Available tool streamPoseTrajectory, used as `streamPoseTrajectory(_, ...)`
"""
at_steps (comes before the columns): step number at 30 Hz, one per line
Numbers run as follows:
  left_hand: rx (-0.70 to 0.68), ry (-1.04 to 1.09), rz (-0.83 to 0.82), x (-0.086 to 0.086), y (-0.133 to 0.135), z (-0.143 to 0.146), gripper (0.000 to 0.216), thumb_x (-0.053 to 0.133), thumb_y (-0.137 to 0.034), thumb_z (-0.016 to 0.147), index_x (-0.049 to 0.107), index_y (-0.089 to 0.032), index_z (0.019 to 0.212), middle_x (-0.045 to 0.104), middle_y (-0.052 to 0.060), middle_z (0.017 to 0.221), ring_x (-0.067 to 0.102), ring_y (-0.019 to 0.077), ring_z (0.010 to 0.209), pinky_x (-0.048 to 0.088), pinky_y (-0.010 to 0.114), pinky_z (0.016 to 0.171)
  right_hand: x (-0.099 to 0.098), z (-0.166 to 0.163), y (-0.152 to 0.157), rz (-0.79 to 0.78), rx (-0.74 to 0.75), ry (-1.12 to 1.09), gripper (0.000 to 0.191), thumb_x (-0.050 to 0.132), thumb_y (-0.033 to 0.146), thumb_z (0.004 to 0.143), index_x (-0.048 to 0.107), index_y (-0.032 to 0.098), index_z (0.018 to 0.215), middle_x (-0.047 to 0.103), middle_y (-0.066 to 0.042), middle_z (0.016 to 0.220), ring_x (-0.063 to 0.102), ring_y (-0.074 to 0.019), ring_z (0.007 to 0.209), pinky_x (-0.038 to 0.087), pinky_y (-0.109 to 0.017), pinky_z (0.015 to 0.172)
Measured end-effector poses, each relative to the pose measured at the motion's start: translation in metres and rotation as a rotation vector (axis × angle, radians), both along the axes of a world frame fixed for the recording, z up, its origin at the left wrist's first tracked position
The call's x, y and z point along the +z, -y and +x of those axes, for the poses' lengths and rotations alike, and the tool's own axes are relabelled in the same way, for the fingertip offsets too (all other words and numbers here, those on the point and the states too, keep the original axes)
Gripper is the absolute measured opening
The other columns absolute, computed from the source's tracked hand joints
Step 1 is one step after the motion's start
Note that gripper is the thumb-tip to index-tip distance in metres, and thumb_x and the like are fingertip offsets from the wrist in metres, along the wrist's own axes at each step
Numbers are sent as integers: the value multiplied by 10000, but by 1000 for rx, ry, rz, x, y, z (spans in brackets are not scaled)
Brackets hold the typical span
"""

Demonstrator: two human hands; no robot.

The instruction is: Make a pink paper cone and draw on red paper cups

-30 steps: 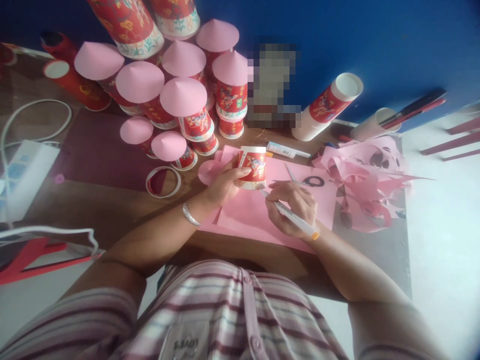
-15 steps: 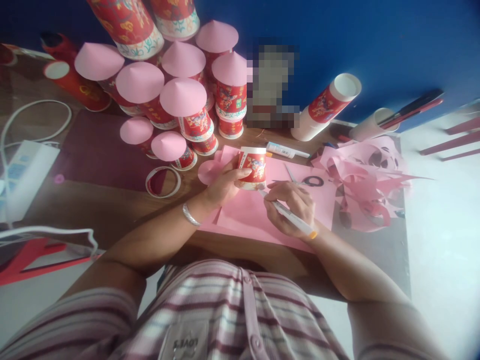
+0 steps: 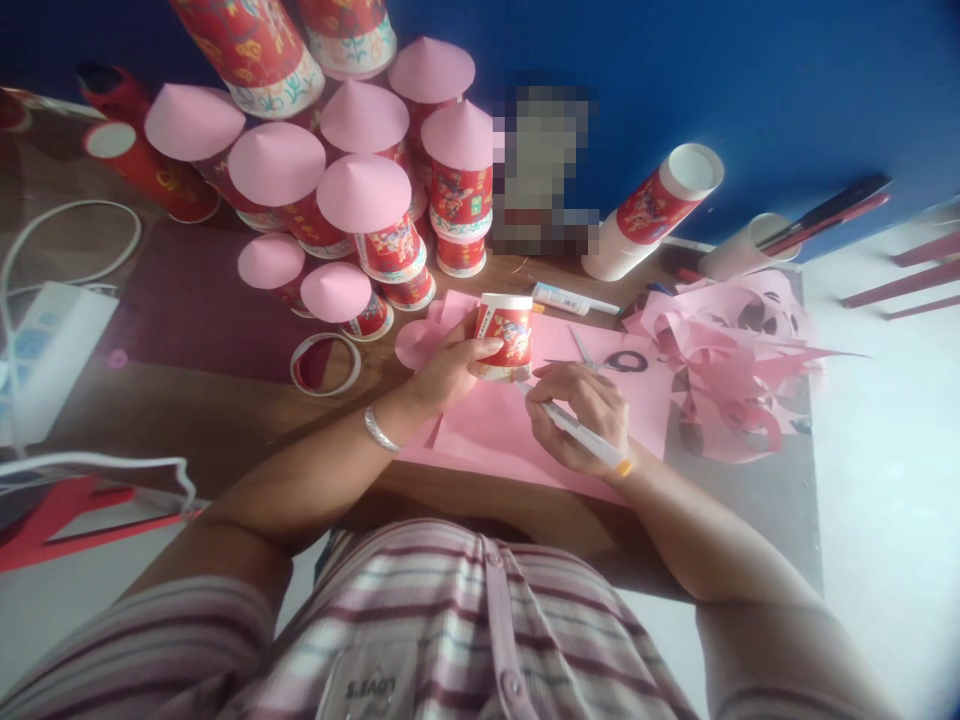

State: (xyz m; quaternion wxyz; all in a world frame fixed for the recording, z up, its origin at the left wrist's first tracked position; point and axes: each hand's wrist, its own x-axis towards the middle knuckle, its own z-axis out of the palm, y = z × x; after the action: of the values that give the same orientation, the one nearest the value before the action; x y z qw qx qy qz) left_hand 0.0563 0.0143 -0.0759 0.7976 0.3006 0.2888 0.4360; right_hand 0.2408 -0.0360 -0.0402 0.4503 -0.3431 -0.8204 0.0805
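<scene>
My left hand (image 3: 455, 365) is wrapped round a short red paper tube (image 3: 511, 345) with white rims and a printed figure, held upright over the pink paper (image 3: 487, 430). Closed in a writing grip, my right hand (image 3: 585, 410) holds a white marker pen (image 3: 581, 435) with a yellow end. The pen's tip is at the tube's lower white band; whether it touches is too small to tell. A pair of scissors (image 3: 582, 350) with dark handles lies on the paper just beyond my right hand.
Several red tubes with pink cone tops (image 3: 365, 195) stand at the back left. A white glue-like tube (image 3: 574, 300) lies behind the paper. Pink paper scraps (image 3: 731, 360) pile up at the right. A cardboard ring (image 3: 325, 364) and a white power strip (image 3: 60, 350) are at the left.
The red tube is tipped very slightly, with a little more of its top rim showing. Both hands keep nearly the same place and grip.
</scene>
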Motion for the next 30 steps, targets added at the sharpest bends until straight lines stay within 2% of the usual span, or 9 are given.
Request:
streamPoseTrajectory(11,9,-28,25,1,0,1,324,743,-299,785,678,-219,1092,731,42,980,738,296,1000,622,515,898,-1,2,-1,12,-29,20,183,625,87,880,564,247,945,681,11,731,747,-190,705,613,-305,628)
streamPoseTrajectory(21,29,-15,3,2,0,1,354,761,-309,755,682,-211,1085,734,47,992,731,286,979,623,487,868,-1,3,0,18,-50,8,221,621,88,853,570,266,973,684,21,726,767,-211,739,618,-314,641)
streamPoseTrajectory(26,39,-12,23,-1,-1,0,321,748,-313,779,684,-214,1078,722,38,982,719,265,972,616,453,864,2,2,0,44,32,-45,255,622,57,829,562,259,971,653,50,684,686,-173,614,670,-349,718)
streamPoseTrajectory(30,63,-16,25,-2,-2,0,349,737,-308,780,678,-203,1107,728,45,1017,711,246,1005,598,413,910,2,2,0,38,96,-57,261,619,46,827,569,254,977,655,60,703,641,-154,584,694,-419,845)
